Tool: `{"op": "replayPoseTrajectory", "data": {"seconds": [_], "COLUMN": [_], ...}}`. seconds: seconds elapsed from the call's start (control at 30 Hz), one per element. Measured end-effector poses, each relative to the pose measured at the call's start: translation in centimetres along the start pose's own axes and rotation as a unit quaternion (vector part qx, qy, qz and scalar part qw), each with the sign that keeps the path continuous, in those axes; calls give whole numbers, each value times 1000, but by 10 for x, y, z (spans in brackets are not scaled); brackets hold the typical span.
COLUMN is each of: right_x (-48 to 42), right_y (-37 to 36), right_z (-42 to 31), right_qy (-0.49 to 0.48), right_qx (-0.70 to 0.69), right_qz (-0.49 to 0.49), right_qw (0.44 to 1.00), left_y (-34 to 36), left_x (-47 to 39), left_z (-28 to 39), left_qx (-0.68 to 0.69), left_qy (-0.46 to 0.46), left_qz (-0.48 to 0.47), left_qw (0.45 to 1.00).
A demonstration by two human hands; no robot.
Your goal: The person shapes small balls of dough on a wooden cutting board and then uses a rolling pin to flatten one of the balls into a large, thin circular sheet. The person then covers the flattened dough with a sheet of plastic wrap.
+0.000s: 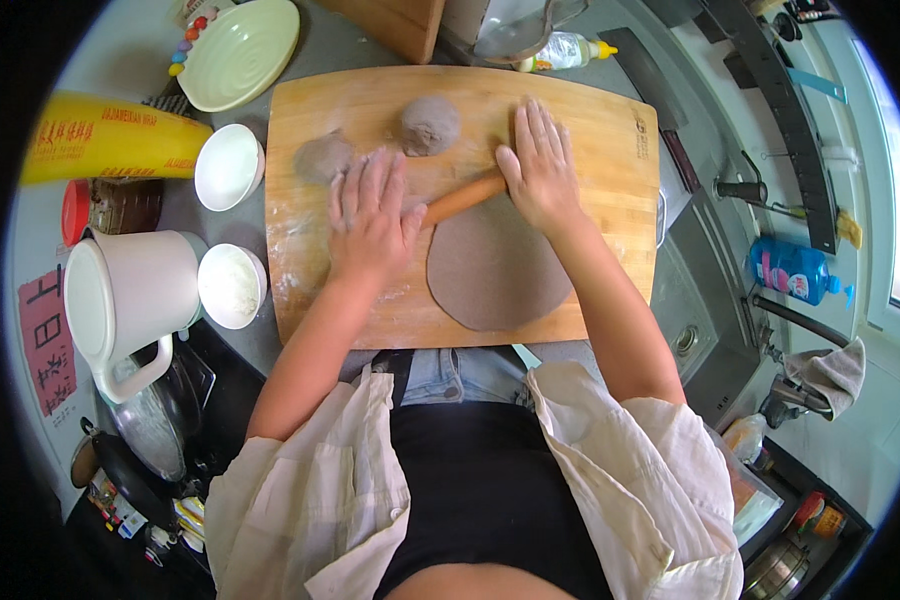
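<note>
A wooden rolling pin (465, 199) lies slantwise across the far edge of a flat, roundish sheet of grey-brown dough (495, 270). My left hand (373, 210) presses its palm on the pin's left part, fingers stretched forward. On the pin's right end rests my right hand (543, 165), also flat, its thumb along the near side. Both palms hide the pin's ends. Beyond the pin sits a dough ball (430, 125). A flatter dough piece (321, 159) lies by my left fingertips. All of it is on a floured wooden cutting board (607, 142).
Left of the board stand two white bowls (229, 166), one holding white powder, a lidded pitcher (142, 277), a yellow wrap box (116, 139) and a green plate (240, 56). A cleaver (652, 90) and squeeze bottle (566, 52) lie behind. At right is a sink (709, 300).
</note>
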State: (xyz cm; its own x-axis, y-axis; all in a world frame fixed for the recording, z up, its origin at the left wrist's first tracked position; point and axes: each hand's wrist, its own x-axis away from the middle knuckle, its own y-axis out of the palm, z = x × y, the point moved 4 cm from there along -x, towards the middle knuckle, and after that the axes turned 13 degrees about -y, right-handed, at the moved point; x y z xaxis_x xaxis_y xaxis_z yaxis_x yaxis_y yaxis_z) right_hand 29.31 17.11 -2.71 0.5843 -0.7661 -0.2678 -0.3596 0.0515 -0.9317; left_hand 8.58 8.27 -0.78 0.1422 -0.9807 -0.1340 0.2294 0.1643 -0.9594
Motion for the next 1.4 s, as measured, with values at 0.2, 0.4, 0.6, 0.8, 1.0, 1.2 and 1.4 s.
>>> {"op": "replayPoseTrajectory", "data": {"seconds": [0.2,0.4,0.6,0.8,1.0,1.2,1.4], "right_x": [73,9,42,84,39,118,112], "right_y": [-30,-11,-23,-39,-21,-55,-55], "right_z": [-49,-41,-47,-52,-37,-55,-55], "right_qy": [-58,-73,-90,-88,-89,-108,-80], "right_qx": [-17,11,-10,11,17,-15,5], "right_qz": [-100,-31,-65,-116,-58,-126,-85], "right_qw": [993,997,994,989,994,986,993], "left_y": [-6,8,1,4,11,-10,4], "left_x": [92,36,83,102,37,121,112], "left_z": [5,-11,-7,-5,-18,-6,-5], "left_qx": [40,-15,21,27,-19,57,32], "left_qy": [24,-31,-9,-7,-38,44,55], "left_qz": [-167,-72,-138,-152,-52,-181,-148], "left_qw": [985,997,990,988,998,981,987]}}
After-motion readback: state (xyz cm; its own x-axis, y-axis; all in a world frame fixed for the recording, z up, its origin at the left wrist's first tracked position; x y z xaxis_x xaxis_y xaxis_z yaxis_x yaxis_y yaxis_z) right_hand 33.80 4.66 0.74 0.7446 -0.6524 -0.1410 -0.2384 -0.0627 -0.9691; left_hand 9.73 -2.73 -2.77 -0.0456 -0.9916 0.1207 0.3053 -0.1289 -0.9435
